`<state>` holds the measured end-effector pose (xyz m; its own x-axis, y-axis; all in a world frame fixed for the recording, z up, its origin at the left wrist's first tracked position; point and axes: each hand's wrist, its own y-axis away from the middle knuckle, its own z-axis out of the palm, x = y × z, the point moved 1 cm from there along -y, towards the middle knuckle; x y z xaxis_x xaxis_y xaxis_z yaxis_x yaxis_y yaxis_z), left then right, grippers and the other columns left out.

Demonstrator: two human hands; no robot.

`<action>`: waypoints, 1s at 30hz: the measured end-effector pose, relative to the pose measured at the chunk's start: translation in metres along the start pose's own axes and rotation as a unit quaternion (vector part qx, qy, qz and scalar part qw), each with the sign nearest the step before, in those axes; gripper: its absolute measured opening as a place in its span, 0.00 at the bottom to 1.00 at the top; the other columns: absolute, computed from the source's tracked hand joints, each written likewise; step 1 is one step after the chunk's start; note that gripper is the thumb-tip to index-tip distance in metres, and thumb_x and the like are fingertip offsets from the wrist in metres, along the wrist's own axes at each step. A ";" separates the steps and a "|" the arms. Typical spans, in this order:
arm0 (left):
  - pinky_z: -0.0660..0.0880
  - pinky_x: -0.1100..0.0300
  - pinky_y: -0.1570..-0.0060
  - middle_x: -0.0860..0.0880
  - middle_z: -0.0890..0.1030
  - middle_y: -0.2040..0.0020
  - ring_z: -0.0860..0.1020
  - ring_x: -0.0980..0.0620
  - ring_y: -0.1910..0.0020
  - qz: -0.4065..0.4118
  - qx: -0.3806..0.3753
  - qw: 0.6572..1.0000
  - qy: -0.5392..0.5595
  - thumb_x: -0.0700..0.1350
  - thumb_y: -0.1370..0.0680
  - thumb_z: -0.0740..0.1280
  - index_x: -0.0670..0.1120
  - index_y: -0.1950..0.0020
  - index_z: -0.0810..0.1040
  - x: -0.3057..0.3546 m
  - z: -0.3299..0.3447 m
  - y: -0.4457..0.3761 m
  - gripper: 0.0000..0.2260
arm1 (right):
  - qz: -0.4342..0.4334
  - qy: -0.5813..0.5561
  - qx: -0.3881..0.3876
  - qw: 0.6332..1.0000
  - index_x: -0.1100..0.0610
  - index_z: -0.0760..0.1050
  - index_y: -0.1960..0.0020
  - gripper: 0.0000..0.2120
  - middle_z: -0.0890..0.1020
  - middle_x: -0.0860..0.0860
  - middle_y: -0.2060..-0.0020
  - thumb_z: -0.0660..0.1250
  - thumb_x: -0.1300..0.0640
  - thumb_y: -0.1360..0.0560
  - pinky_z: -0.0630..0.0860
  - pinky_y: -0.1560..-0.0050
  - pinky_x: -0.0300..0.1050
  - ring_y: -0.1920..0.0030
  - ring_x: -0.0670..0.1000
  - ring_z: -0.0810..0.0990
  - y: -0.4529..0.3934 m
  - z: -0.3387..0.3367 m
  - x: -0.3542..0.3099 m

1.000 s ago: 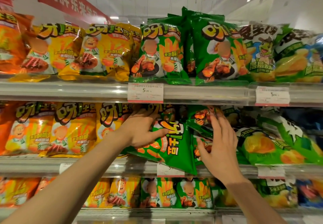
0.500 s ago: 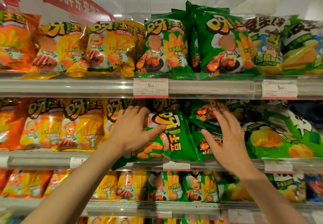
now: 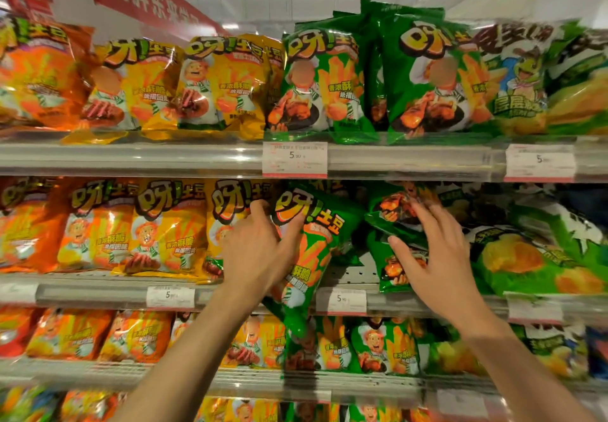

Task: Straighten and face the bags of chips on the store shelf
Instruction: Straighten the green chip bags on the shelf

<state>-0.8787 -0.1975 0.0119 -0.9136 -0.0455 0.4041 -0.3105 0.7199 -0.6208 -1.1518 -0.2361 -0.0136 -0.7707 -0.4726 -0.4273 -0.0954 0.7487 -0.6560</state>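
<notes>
On shelf, left hand seemingly grips bag

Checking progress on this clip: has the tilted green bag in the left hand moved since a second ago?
Yes. The green bag has swung more upright; its bottom, formerly right of the price tag, now hangs left of it over the shelf edge, gripped by the left hand.
</notes>
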 end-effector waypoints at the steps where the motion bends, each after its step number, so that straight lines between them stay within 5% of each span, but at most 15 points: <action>1: 0.78 0.46 0.55 0.46 0.82 0.59 0.81 0.43 0.58 -0.013 0.002 1.000 0.008 0.73 0.24 0.50 0.44 0.35 0.68 0.003 0.005 -0.002 0.35 | 0.002 -0.004 0.000 1.000 0.45 0.55 0.21 0.32 0.57 0.51 0.22 0.56 0.35 0.21 0.49 0.24 0.55 0.22 0.51 0.52 0.000 0.000 0.000; 9: 0.73 0.43 0.41 0.37 0.77 0.37 0.75 0.37 0.38 -0.089 0.000 0.996 0.022 0.64 0.19 0.50 0.38 0.25 0.64 0.037 0.040 -0.011 0.34 | -0.020 0.027 0.004 0.999 0.45 0.53 0.21 0.34 0.57 0.51 0.22 0.53 0.33 0.23 0.51 0.23 0.60 0.22 0.52 0.52 0.001 0.006 -0.001; 13: 0.72 0.42 0.41 0.38 0.74 0.36 0.74 0.37 0.38 -0.074 0.002 0.994 0.079 0.66 0.19 0.50 0.44 0.23 0.61 0.041 0.048 -0.002 0.32 | -0.030 0.039 0.002 0.999 0.45 0.50 0.20 0.36 0.56 0.51 0.22 0.55 0.34 0.23 0.51 0.23 0.59 0.22 0.52 0.51 0.003 0.006 0.002; 20: 0.70 0.54 0.41 0.46 0.67 0.29 0.73 0.53 0.45 0.028 -0.177 0.958 0.224 0.68 0.23 0.63 0.65 0.21 0.40 0.008 0.035 0.000 0.40 | -0.030 0.050 -0.004 0.998 0.47 0.50 0.20 0.37 0.56 0.52 0.22 0.56 0.34 0.24 0.49 0.23 0.55 0.23 0.49 0.50 0.002 0.005 0.002; 24: 0.69 0.57 0.43 0.50 0.68 0.30 0.71 0.56 0.40 0.045 -0.137 0.951 0.273 0.66 0.24 0.66 0.67 0.21 0.42 0.003 0.039 0.003 0.40 | -0.035 0.052 -0.002 0.998 0.46 0.50 0.21 0.36 0.56 0.51 0.22 0.56 0.35 0.24 0.49 0.24 0.55 0.23 0.49 0.50 0.002 0.006 0.002; 30: 0.78 0.47 0.45 0.43 0.67 0.34 0.76 0.42 0.41 0.011 -0.027 0.971 0.237 0.71 0.26 0.62 0.73 0.25 0.41 0.012 0.053 -0.003 0.38 | -0.040 0.060 -0.013 0.997 0.44 0.48 0.20 0.35 0.55 0.50 0.22 0.57 0.36 0.22 0.48 0.23 0.56 0.22 0.49 0.49 0.001 0.005 0.005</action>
<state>-0.9028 -0.2364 -0.0168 -0.6920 0.2862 0.6627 -0.2659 0.7525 -0.6025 -1.1524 -0.2403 -0.0199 -0.8304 -0.4723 -0.2957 -0.1737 0.7237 -0.6679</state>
